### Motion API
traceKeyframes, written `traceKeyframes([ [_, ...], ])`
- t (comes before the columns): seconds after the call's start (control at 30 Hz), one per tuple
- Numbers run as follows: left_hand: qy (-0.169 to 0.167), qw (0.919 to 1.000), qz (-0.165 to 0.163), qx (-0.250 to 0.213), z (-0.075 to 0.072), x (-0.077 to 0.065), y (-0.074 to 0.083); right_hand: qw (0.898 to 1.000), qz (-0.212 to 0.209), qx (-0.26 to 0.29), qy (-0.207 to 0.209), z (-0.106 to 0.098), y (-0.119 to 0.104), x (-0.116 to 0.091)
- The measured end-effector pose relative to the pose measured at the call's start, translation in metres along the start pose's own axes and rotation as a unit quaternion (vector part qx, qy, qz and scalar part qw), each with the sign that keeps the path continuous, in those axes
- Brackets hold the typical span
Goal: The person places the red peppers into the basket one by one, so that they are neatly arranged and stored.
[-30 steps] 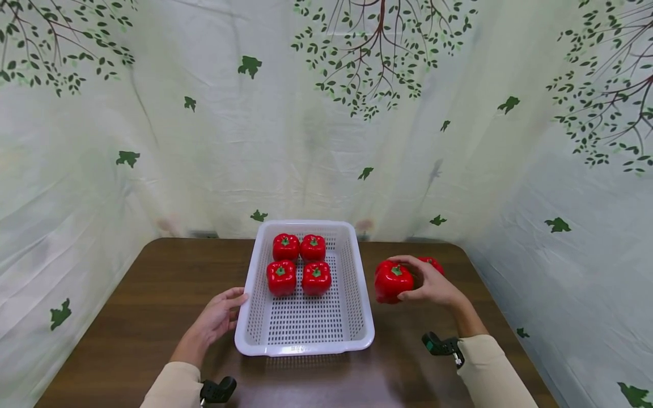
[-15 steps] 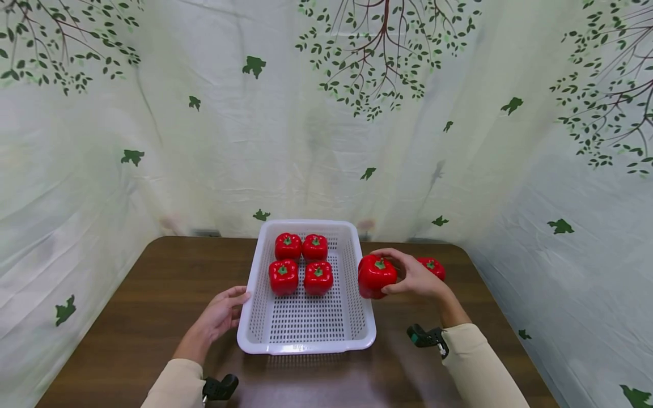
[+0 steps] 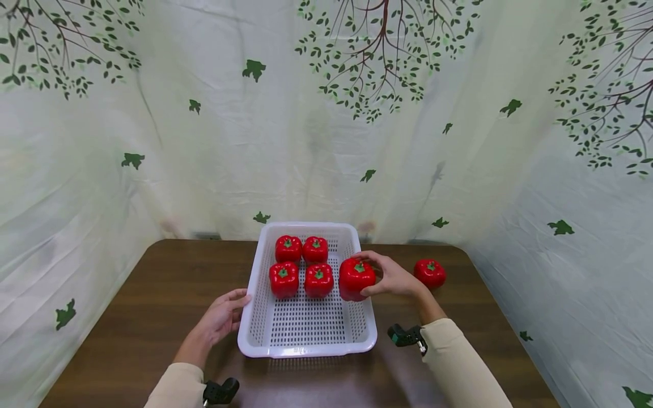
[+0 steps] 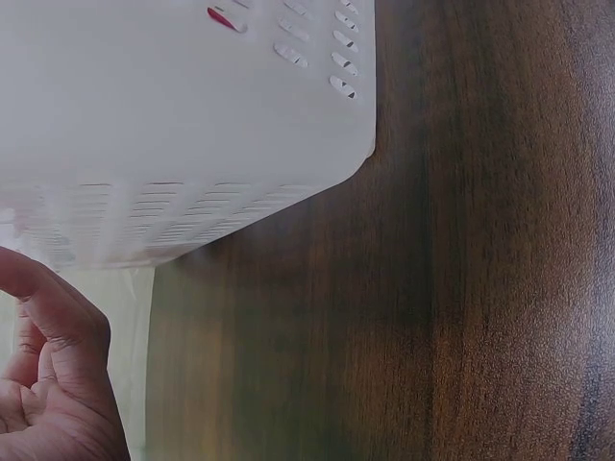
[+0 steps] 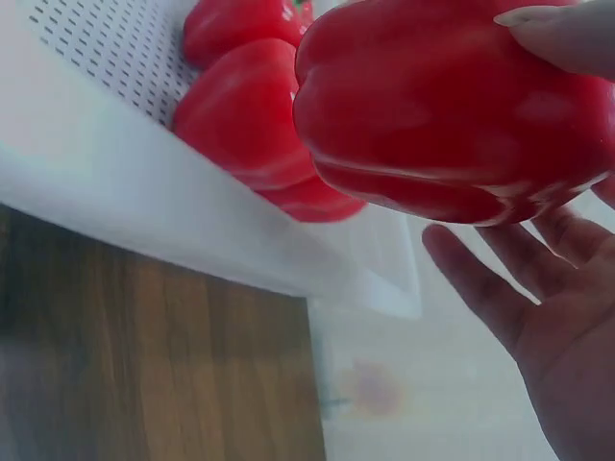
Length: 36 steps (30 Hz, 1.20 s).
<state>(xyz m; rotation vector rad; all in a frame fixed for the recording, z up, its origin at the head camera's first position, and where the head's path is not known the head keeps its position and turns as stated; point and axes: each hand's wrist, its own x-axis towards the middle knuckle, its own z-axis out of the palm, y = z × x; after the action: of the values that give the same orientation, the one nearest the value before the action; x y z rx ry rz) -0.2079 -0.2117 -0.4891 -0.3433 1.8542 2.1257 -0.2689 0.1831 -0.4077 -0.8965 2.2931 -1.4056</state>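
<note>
A red bell pepper [image 3: 356, 279] with a green stem is held in my right hand [image 3: 390, 275], over the right side wall of a white perforated plastic basket [image 3: 245, 328]. Thumb and fingers spread around its right side; the right wrist view shows the pepper [image 5: 442, 106] above the rim. Inside the basket, several more red peppers [image 3: 284, 279] sit in two rows toward the back. My left hand [image 3: 224, 317] grips the basket's left rim. Part of that hand [image 4: 58, 375] shows with bent fingers beside the basket wall in the left wrist view.
Another red pepper [image 3: 429, 273] stands on the brown wooden table [image 3: 153, 317], right of the basket and close behind my right forearm. A pale curtain [image 3: 306, 141] printed with leaves and branches hangs around the table's far and side edges.
My right hand has carried its pepper leftward from the table's right side to over the basket's right wall. The pepper left on the table has come into full view. My left hand stays at the rim.
</note>
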Motion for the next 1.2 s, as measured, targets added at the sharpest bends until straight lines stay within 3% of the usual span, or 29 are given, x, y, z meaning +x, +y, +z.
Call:
traceKeyframes([
  [0.2, 0.005, 1.0, 0.004, 0.0, 0.002, -0.001, -0.002, 1.0, 0.012, 0.015, -0.02, 0.01, -0.001, 0.013],
  [0.37, -0.018, 0.9998, 0.008, -0.01, 0.012, 0.003, -0.002, 0.999, 0.037, -0.003, -0.01, 0.013, -0.005, 0.015],
  [0.47, -0.014, 0.9998, 0.009, -0.01, 0.015, 0.005, -0.001, 0.999, 0.045, -0.014, -0.009, 0.02, -0.007, 0.017],
  [0.87, -0.01, 0.9999, 0.01, 0.0, 0.007, 0.0, -0.001, 0.999, 0.046, -0.015, -0.004, 0.057, -0.009, 0.04],
  [1.2, -0.006, 0.9999, 0.01, -0.003, 0.003, -0.003, 0.0, 0.993, 0.054, -0.097, -0.032, 0.075, -0.021, 0.058],
])
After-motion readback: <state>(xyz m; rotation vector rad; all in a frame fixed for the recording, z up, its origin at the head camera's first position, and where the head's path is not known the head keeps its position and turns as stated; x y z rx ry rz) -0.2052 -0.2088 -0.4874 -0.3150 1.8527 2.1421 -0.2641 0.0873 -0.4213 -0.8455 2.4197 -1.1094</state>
